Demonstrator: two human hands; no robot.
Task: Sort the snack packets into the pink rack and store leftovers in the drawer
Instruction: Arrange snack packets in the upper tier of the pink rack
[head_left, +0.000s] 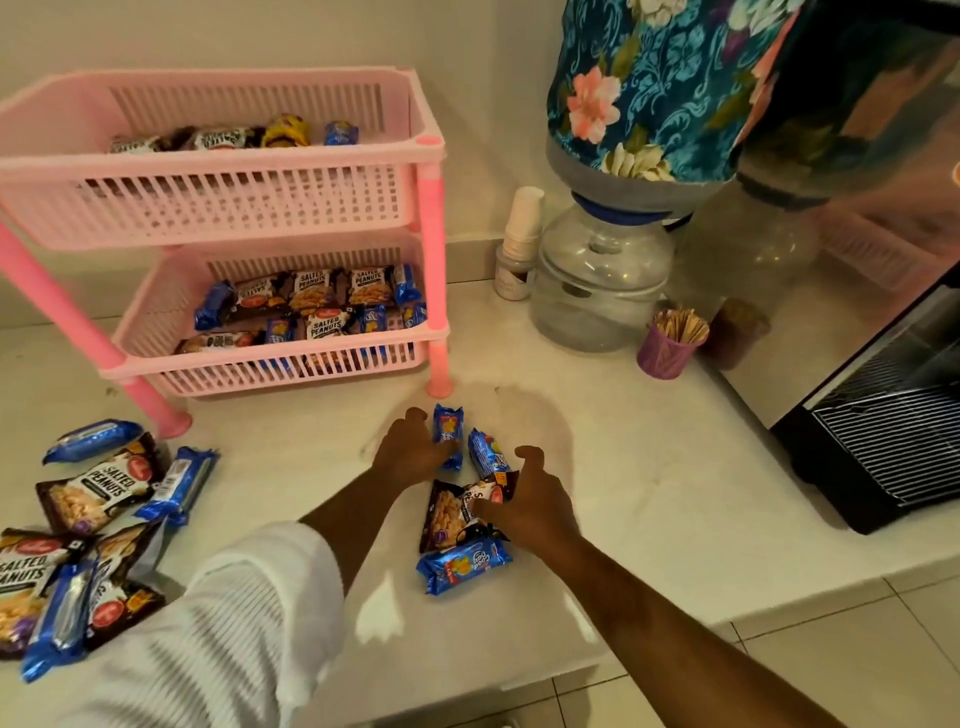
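Observation:
A two-tier pink rack (218, 208) stands at the back left of the white counter (623, 467), with snack packets in both tiers. In front of it lies a small cluster: two small blue biscuit packets (448, 436), a salted peanuts packet (452, 514) and a larger blue biscuit packet (462, 566). My left hand (410, 447) rests beside the small blue packet, fingers touching it. My right hand (530, 504) lies on the peanuts packet with fingers curled over its right edge. Neither packet is lifted. No drawer is in view.
A heap of peanut and biscuit packets (98, 525) lies at the counter's left front. A water dispenser with a floral cover (649, 104), stacked paper cups (522, 223), a purple cup of sticks (670, 348) and a black machine (883, 415) stand at the right.

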